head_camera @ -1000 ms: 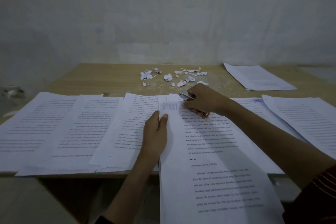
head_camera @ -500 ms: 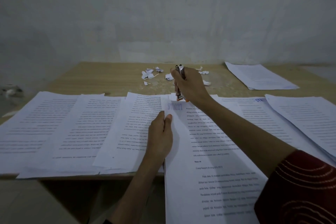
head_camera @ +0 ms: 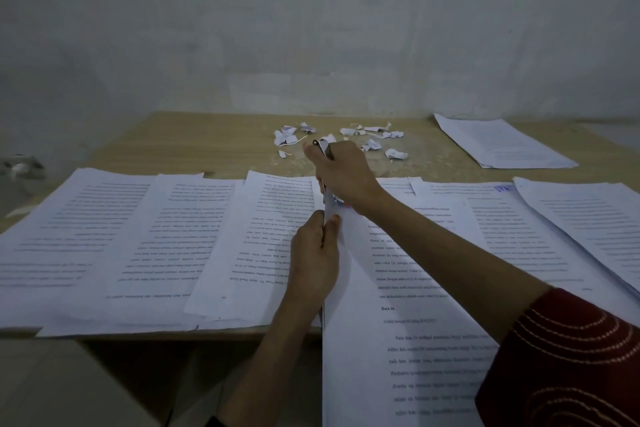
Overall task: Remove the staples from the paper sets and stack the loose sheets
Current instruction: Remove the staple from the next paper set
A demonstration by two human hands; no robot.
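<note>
White printed sheets make up the paper set (head_camera: 398, 340), which overhangs the counter's (head_camera: 207, 146) near edge. The left hand (head_camera: 313, 263) pinches the set's left edge between thumb and curled fingers. The right hand (head_camera: 341, 173), fingers wrapped round a small metal tool (head_camera: 323, 148), sits at the set's far corner, near torn scraps (head_camera: 372, 145).

1 paper set (head_camera: 398, 340) hangs over the near edge of 1 wooden table (head_camera: 207, 146). Left of that set lie 3 overlapping printed piles (head_camera: 187, 236); right of it, 3 more of them; beyond it to the far right, 1 separate stack (head_camera: 502, 142). Straight beyond it, about 10 torn paper scraps (head_camera: 396, 153) lie scattered. 2 hands are at the set, the left hand (head_camera: 313, 263) and the right hand (head_camera: 343, 173), with 1 metal tool (head_camera: 325, 149) and 1 red patterned sleeve (head_camera: 571, 357).
</note>
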